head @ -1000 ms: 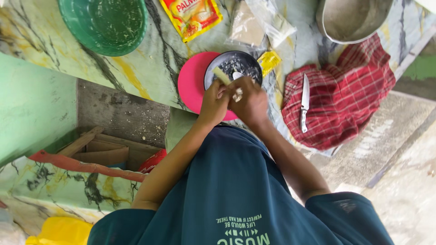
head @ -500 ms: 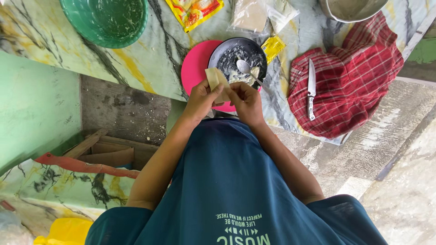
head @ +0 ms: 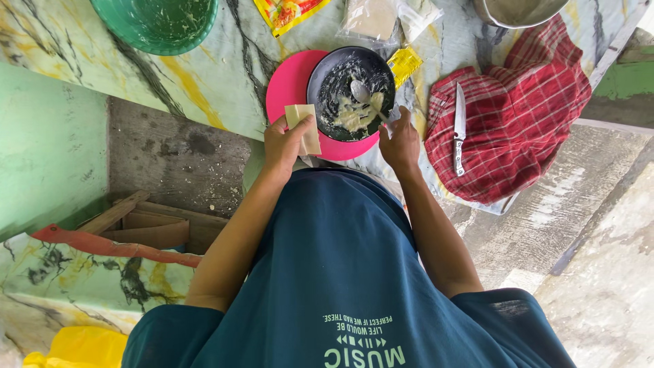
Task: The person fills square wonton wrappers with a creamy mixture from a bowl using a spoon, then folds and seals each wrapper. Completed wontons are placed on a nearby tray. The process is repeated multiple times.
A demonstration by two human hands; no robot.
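Marbled green-and-yellow counter (head: 204, 75) runs before me. At its far edge lie a red-and-yellow packet (head: 289, 12), a clear bag (head: 381, 17) and a small yellow sachet (head: 405, 65). My left hand (head: 286, 143) pinches a pale square wrapper (head: 303, 126) over the pink plate (head: 286, 88); my right hand (head: 400, 142), fingers loosely curled, touches the dark bowl (head: 327, 75) with its spoon (head: 361, 92). A knife (head: 459, 126) rests on checked cloth (head: 518, 123); a green basin (head: 160, 24) stands left.
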